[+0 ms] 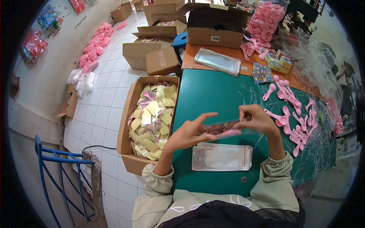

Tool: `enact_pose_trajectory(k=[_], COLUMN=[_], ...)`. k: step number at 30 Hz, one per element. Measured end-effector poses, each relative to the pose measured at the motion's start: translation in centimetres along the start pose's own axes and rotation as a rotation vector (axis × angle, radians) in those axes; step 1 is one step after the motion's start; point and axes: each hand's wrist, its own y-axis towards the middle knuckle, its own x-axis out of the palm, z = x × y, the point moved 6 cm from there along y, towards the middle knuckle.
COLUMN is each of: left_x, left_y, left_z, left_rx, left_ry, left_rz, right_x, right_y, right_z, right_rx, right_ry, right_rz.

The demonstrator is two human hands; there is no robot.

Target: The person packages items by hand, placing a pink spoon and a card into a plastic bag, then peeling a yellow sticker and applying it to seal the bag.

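Observation:
In the head view, a clear plastic bag [251,132] is held up over the green table [213,91]. A small printed card [220,127] and a pink spoon [225,133] show in or against it. My left hand [186,133] grips the left end, its index finger stretched out above. At the other end, the fingers of my right hand [254,117] pinch the bag near its edge. Below my hands lies a stack of clear plastic bags [222,158]. Loose pink spoons [298,133] are spread to the right of my right hand.
Left of the table stands a cardboard box [127,140] full of packed bags with yellowish cards. At the back are an open carton [216,28], more clear bags [217,61], printed cards [262,73] and a big bag of pink spoons [266,17]. Crumpled plastic [311,64] hangs at right.

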Motion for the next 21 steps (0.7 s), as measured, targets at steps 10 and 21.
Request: enact_pose_trajectory(k=[10, 21], left_x=[-1.1, -0.6], left_y=[-0.3, -0.3], left_z=[-2.4, -3.3], left_rx=[-0.167, -0.14], left_ry=[-0.27, -0.537], left_rz=[0.181, 0.228], right_x=[-0.4, -0.4], right_y=[0.6, 0.9], right_z=[1.4, 2.8], right_rx=[0.033, 0.041], right_ry=[0.325, 0.353], right_rz=[0.086, 0.076])
